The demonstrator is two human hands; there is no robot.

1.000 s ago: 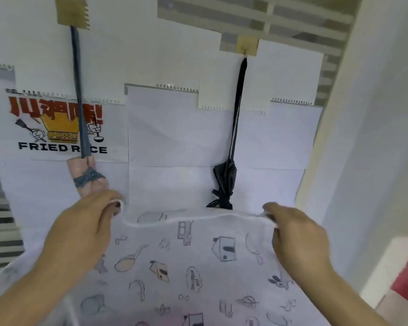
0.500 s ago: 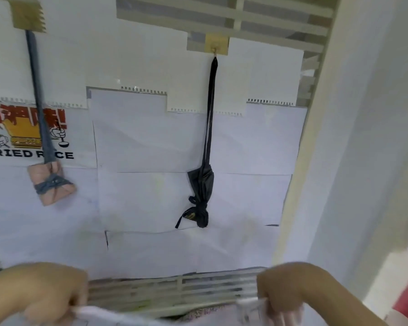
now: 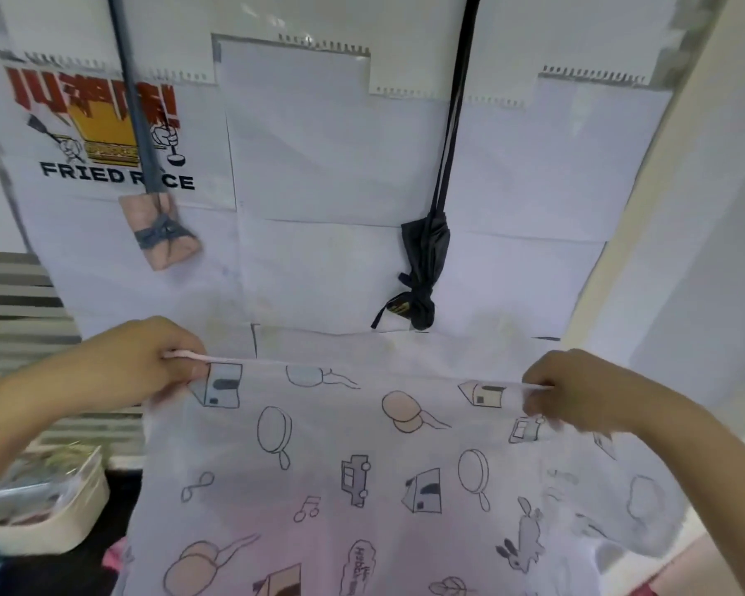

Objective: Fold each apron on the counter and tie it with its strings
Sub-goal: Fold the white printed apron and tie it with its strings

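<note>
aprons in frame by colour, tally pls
White printed apron, held up by left hand and right hand: 1
Pink apron bundle, tied and hanging: 1
Black apron bundle, tied and hanging: 1
Total: 3

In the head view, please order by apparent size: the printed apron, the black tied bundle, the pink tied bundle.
1. printed apron, though nearest the camera
2. black tied bundle
3. pink tied bundle, only slightly smaller, so unsure

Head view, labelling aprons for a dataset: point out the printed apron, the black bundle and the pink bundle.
printed apron (image 3: 353, 479), head view, middle of the held cloth.
black bundle (image 3: 424, 268), head view, folded body above the knot.
pink bundle (image 3: 164, 234), head view, tied middle.
</note>
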